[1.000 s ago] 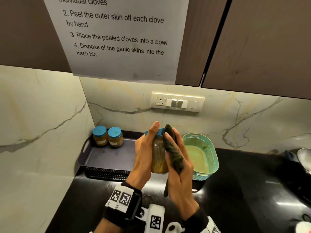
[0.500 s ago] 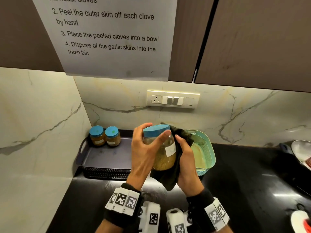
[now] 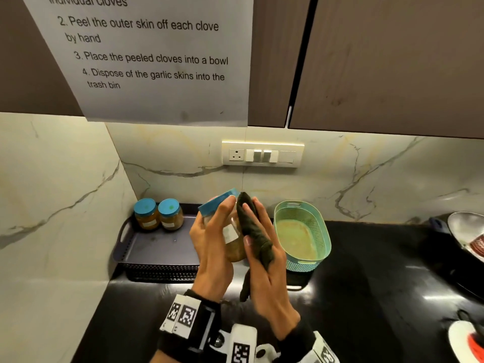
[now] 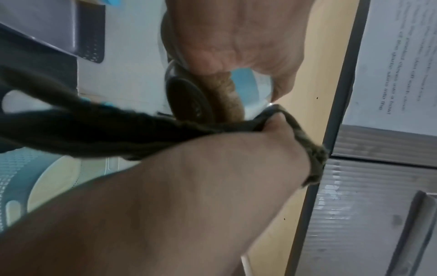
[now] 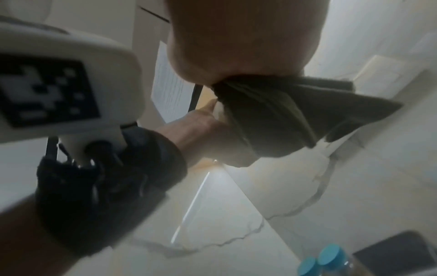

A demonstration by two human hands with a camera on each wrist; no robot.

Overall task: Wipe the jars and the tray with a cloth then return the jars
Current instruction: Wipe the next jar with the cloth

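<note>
My left hand [image 3: 213, 239] grips a glass jar [image 3: 233, 237] with a blue lid and a white label, tilted left and held above the counter. Against the jar's right side my right hand [image 3: 258, 247] holds a dark olive cloth [image 3: 255, 233], its tail hanging below. The left wrist view shows the jar's base [image 4: 189, 100] from below, with the cloth [image 4: 99, 130] stretched under it. Two more blue-lidded jars [image 3: 158, 213] stand at the back left of the dark grey tray [image 3: 157, 247]. In the right wrist view the cloth [image 5: 272, 115] is bunched in my palm.
A teal perforated basket [image 3: 303, 234] stands on the black counter [image 3: 366, 284] just right of my hands. A pan [image 3: 466, 231] sits at the far right edge. Marble walls close the left and back. Cabinets and a taped paper sheet [image 3: 146, 56] hang overhead.
The jar has been turned in my left hand, lid now tipped left. The cloth has moved from wrapping the jar's lower back to a bunched strip along its right side.
</note>
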